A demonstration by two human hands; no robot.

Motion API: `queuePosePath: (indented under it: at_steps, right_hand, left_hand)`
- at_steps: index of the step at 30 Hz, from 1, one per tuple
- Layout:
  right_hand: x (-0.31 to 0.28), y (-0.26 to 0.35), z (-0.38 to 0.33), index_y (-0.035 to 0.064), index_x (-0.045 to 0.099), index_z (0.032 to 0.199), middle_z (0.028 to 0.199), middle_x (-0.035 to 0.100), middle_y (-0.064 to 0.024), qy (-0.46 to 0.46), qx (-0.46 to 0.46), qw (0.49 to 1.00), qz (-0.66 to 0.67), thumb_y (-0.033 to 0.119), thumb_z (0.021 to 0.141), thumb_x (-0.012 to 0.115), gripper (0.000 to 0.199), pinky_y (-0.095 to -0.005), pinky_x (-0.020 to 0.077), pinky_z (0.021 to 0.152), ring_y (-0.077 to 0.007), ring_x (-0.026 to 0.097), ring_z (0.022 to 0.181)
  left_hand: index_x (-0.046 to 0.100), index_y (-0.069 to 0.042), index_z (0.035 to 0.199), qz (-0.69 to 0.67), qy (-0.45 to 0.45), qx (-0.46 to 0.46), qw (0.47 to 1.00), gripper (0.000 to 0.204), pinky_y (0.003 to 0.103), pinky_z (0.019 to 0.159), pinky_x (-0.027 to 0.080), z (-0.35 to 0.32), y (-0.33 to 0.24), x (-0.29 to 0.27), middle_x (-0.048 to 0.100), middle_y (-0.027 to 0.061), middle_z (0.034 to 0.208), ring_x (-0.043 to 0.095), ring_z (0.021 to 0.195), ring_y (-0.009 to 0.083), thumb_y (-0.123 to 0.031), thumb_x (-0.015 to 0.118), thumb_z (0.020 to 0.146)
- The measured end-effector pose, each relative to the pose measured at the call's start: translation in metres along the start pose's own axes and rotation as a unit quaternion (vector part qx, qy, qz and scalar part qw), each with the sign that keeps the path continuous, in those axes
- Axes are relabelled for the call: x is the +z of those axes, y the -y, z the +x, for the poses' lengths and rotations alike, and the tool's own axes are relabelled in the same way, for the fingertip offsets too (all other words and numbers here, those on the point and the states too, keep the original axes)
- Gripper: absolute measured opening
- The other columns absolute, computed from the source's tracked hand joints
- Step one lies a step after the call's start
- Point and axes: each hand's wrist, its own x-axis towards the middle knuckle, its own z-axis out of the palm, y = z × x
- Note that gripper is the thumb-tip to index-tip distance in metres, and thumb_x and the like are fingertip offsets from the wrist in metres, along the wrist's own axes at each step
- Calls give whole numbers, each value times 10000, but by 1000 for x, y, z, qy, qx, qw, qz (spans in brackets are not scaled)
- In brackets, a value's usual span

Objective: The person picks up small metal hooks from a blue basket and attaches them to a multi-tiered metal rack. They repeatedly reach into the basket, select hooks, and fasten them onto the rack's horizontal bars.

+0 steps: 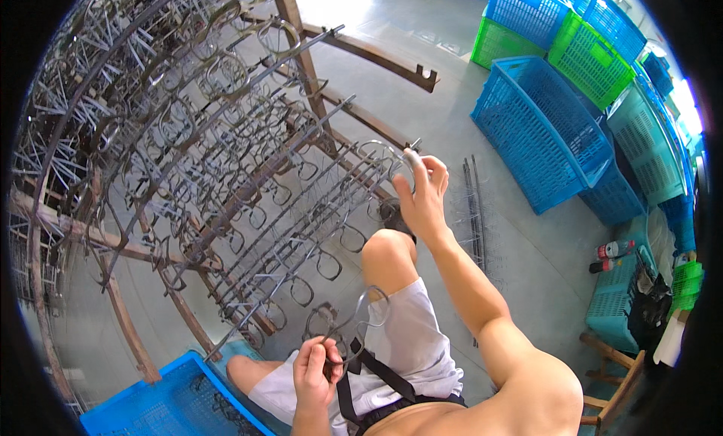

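My left hand [315, 376] is closed around an eyeglass frame [374, 325], whose round rims stick out above my lap. My right hand [425, 195] reaches forward to the end of a metal rod on the rack. Its thumb and fingers close on the edge of another eyeglass frame [382, 142] there; the exact contact is partly hidden by the fingers. Many similar frames [327, 264] hang in rows from the thin metal rods [290, 191] before me and to the left.
Wooden rack bars [369, 53] jut out ahead. A blue basket [143, 406] stands at the lower left, with dark pieces inside. Blue crates [527, 135] and green crates [595, 59] stack at the right. Loose rods [476, 210] lie on the floor; a wooden stool [621, 391] stands lower right.
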Motion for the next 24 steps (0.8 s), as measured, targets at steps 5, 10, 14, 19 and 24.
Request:
queuePosePath:
  at_steps: [5,10,14,19,24]
  right_hand:
    - [-59,55,-44,45,590,1100,852,604,-121,492,-186,701,482,224,868,615,295,-332,462,722,-261,579,763]
    - [-35,35,-44,13,608,939,691,570,-11,270,-24,833,482,88,915,513,123,-264,445,582,-100,545,660]
    - [11,27,-34,33,602,1067,560,461,33,73,334,764,548,171,931,522,210,-198,334,374,-53,434,417]
    - [51,31,-34,27,605,1023,555,428,49,34,390,739,549,208,933,532,216,-200,285,343,-38,355,380]
    - [52,30,-33,24,606,1019,564,432,47,60,411,707,573,192,931,531,204,-199,282,349,-36,346,389]
  left_hand:
    - [575,-44,1013,-17,49,1,999,228,211,390,303,10,1,7,518,69,703,443,499,120,-248,517,930]
    - [442,-57,1186,25,-6,48,999,295,204,395,328,9,-2,13,524,78,756,428,477,93,-125,475,900]
    - [309,-57,1288,84,17,40,996,494,214,389,341,2,7,9,567,141,715,409,430,111,-21,419,807]
    - [262,-54,1324,85,49,-6,995,568,213,403,365,-3,1,6,615,201,726,424,413,134,-11,399,775]
    - [327,-53,1284,145,110,-52,982,504,188,471,368,-4,-4,-9,629,176,928,456,560,80,22,387,789]
